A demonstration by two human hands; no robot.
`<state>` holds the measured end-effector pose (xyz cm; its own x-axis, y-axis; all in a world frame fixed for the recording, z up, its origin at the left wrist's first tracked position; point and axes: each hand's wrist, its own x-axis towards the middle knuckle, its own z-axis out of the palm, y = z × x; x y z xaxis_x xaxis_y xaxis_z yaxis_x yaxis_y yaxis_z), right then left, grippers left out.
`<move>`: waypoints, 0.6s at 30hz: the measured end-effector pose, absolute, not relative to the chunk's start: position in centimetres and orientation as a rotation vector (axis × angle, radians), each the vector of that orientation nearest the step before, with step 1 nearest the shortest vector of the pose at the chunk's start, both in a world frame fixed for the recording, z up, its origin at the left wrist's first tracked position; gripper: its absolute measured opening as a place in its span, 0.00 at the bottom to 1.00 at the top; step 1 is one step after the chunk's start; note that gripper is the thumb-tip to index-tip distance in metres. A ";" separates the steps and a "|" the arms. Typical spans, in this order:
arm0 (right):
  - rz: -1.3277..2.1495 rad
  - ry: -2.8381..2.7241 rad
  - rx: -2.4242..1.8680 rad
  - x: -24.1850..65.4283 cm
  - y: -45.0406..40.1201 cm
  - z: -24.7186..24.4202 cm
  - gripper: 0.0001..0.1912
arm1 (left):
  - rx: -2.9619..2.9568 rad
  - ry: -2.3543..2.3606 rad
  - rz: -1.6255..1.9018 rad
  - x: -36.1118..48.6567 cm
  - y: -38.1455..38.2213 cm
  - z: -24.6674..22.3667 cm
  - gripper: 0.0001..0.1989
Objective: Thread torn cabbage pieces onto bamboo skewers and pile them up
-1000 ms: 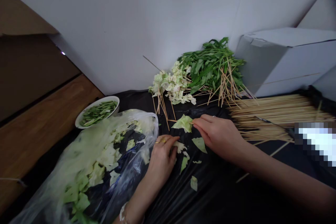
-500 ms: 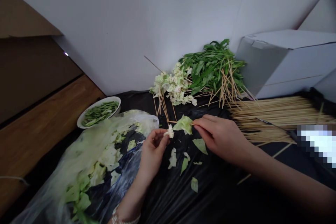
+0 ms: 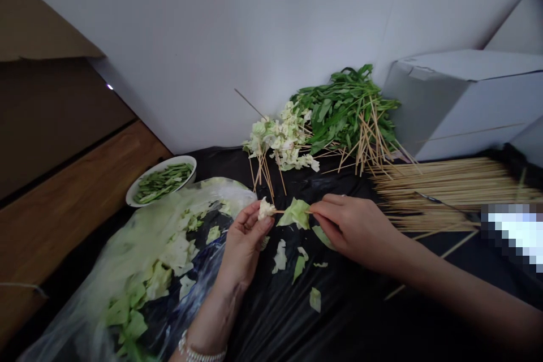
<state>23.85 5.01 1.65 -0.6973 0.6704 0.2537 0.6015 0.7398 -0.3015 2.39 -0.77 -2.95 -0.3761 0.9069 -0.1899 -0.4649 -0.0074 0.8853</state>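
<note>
In the head view, my right hand [image 3: 350, 226] pinches a thin wooden skewer [image 3: 280, 212] that points left. A pale green cabbage leaf [image 3: 296, 214] is threaded on it just ahead of my fingers. My left hand [image 3: 246, 232] is closed on a crumpled whitish cabbage piece [image 3: 266, 209] at the skewer's left end. Whether the tip has gone through that piece is hidden. Below, several loose cabbage scraps [image 3: 280, 256] lie on the black plastic sheet [image 3: 352, 317].
An open plastic bag [image 3: 123, 249] of cabbage lies left, with a white bowl [image 3: 192, 176] of cut greens behind it. Cabbage skewers [image 3: 288, 138] and leafy green skewers [image 3: 339, 104] are piled against the wall. Bare skewers [image 3: 445, 186] and a white box [image 3: 466, 102] stand right.
My left hand has turned and brought the whitish cabbage piece up to the skewer's left end. My right hand has lowered slightly, still holding the skewer.
</note>
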 end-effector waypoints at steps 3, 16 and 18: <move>0.243 -2.627 -1.011 23.7 5.1 1.6 0.13 | 0.572 1.174 1.611 2.7 -0.9 -2.7 0.24; 0.145 -2.684 -0.961 23.4 4.9 0.8 0.11 | 0.482 1.121 1.617 2.1 -0.7 -2.5 0.23; 0.142 -2.677 -0.942 23.4 4.9 0.4 0.11 | 0.448 1.113 1.603 2.1 -0.6 -2.5 0.22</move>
